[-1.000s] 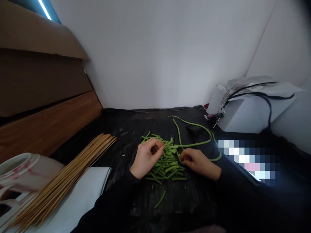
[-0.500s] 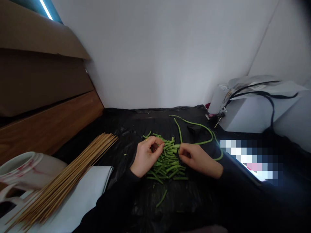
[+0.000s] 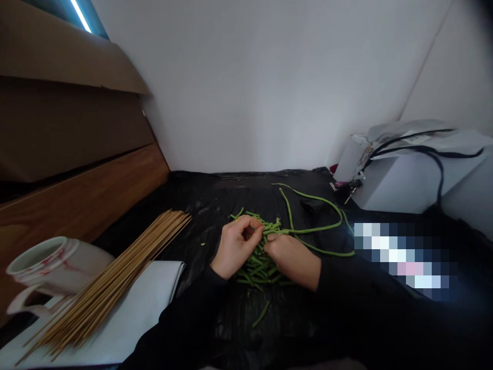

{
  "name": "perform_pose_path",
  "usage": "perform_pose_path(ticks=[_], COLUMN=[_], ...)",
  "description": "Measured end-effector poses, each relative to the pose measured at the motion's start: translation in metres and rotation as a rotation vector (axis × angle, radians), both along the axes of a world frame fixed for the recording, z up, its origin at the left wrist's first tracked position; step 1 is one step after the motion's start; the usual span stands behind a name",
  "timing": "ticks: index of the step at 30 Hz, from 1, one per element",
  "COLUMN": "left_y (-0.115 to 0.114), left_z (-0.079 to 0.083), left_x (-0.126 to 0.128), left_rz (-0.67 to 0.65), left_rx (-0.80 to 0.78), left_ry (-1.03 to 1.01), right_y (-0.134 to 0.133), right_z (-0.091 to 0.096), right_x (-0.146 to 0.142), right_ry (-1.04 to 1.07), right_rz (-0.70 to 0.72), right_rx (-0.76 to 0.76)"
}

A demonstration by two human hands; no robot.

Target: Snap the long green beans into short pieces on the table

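Over a pile of cut green bean pieces (image 3: 257, 267), my left hand (image 3: 235, 245) pinches the near end of a long green bean (image 3: 316, 228) between thumb and fingertips. Just to its right, my right hand (image 3: 293, 259) is curled closed against the same bean; its fingertips are partly hidden. From my hands the bean runs right and loops back toward the wall. Another long bean (image 3: 323, 252) lies below the loop. One loose cut piece (image 3: 261, 314) rests in front of the pile.
A bundle of thin wooden sticks (image 3: 115, 277) lies on white paper (image 3: 148, 303) at left, beside a tipped mug (image 3: 73, 264). A pixelated bright screen (image 3: 404, 262) is at right, with a white bag (image 3: 400, 174) behind it. Black plastic sheeting (image 3: 231, 192) covers the table.
My right hand has moved left along the bean, close to my left hand, which stays pinched over the pile. The view has shifted slightly.
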State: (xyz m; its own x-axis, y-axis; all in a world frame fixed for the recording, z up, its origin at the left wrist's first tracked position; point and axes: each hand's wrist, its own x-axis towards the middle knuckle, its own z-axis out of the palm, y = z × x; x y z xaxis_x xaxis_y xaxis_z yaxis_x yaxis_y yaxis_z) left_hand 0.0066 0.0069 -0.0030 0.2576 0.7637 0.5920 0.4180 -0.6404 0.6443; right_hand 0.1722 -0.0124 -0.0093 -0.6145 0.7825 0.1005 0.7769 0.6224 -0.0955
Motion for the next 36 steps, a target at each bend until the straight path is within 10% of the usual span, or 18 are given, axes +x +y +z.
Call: perform_pose_path(ticks=[12,18,24,36], left_y=[0.000,-0.037,-0.074,-0.084], left_z=[0.001,0.019,0.008,-0.029], left_x=[0.000,-0.023,-0.050,-0.030], left_rz=[-0.039,-0.173,-0.339,-0.078], left_rx=[-0.026,-0.205,-0.241,-0.076], left_ry=[0.047,0.080,0.448,0.839], right_y=[0.001,-0.035,-0.073,-0.082], right_z=[0.006,0.015,0.004,-0.007], right_x=[0.009,0.053,0.068,0.050], right_ry=[0.218,0.606,0.414,0.236], right_rz=[-0.042,-0.044,-0.001,0.049], right_rx=[-0.092,-0.342,-0.488,-0.357])
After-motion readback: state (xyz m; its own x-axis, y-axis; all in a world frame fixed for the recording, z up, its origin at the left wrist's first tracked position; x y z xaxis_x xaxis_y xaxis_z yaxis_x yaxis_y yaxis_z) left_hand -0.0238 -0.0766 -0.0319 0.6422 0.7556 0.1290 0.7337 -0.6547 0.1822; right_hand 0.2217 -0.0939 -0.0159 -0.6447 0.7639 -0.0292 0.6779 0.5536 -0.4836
